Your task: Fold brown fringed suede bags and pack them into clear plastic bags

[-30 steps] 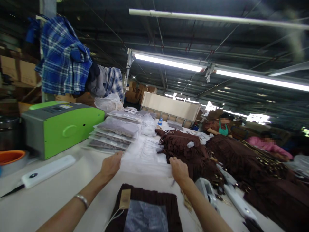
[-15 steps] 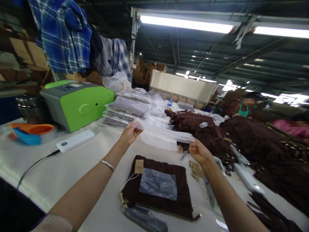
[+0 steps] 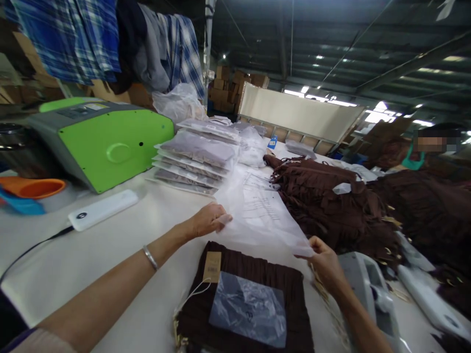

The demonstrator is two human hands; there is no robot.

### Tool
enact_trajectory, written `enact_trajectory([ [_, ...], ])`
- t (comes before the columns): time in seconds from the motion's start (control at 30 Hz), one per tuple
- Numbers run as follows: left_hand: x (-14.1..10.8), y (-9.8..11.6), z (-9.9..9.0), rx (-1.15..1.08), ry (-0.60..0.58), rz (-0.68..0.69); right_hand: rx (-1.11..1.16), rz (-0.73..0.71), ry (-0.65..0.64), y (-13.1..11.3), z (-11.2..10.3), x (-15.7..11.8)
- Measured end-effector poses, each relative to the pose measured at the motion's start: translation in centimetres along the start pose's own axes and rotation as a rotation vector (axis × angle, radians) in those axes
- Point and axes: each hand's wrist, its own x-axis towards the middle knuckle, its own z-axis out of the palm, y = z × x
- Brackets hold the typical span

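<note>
A translucent plastic bag [image 3: 253, 223] is stretched between my two hands above the table. My left hand [image 3: 209, 219] pinches its left corner, and my right hand [image 3: 324, 257] grips the right corner. Below and nearer to me lies a dark brown fabric bag [image 3: 294, 289], flat on the table. On it rest a kraft paper tag [image 3: 212, 267] with a white string and a clear packet [image 3: 248, 309] with a dark mark. Through the plastic, printed sheets [image 3: 261, 203] show on the table.
Left stand a green and grey machine [image 3: 117, 147], a white power bank [image 3: 103, 210] with a cable, and an orange tape holder [image 3: 35, 188]. Behind are stacked bagged packs [image 3: 195, 157]. Brown fringed goods [image 3: 324, 196] pile up at right, near a grey tape dispenser [image 3: 364, 279]. A person sits beyond.
The plastic bag has come down and nearer, opened out from a narrow strip into a wide sheet. Both hands are lower, the right one farther right. The camera view has moved closer.
</note>
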Motion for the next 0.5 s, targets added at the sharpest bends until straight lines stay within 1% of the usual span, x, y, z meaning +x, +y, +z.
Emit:
enact_trajectory([
  [0.07,0.1,-0.5,-0.3,0.016,-0.136,-0.018,-0.027,0.025,-0.019,1.3,-0.4,-0.1],
  [0.1,0.0,-0.7,-0.3,-0.024,-0.180,-0.069,-0.035,0.055,-0.034,1.9,-0.5,-0.2],
  [0.13,-0.1,-0.8,-0.3,-0.101,-0.188,-0.144,-0.044,0.097,-0.055,2.5,-0.7,-0.3],
  [0.2,-0.4,-0.9,0.1,-0.322,-0.124,-0.305,-0.058,0.190,-0.106,3.4,-0.8,-0.4],
  [0.23,-0.5,-1.0,0.4,-0.426,-0.070,-0.359,-0.062,0.233,-0.128,3.7,-0.9,-0.4],
  [0.27,-0.6,-1.0,0.8,-0.493,-0.020,-0.380,-0.064,0.266,-0.143,4.0,-0.9,-0.4],
  [0.3,-0.7,-1.2,1.1,-0.514,0.002,-0.379,-0.064,0.284,-0.154,4.3,-1.0,-0.4],
  [0.33,-0.8,-1.4,1.5,-0.479,0.001,-0.364,-0.069,0.288,-0.164,4.5,-1.1,-0.3],
  [0.37,-1.0,-1.6,1.7,-0.387,-0.008,-0.336,-0.084,0.282,-0.176,4.7,-1.3,-0.2],
  [0.4,-1.2,-2.0,2.0,-0.248,-0.019,-0.291,-0.112,0.274,-0.195,4.9,-1.4,-0.1],
  [0.5,-2.0,-3.3,2.4,0.269,-0.034,-0.098,-0.226,0.239,-0.242,5.3,-1.8,0.1],
])
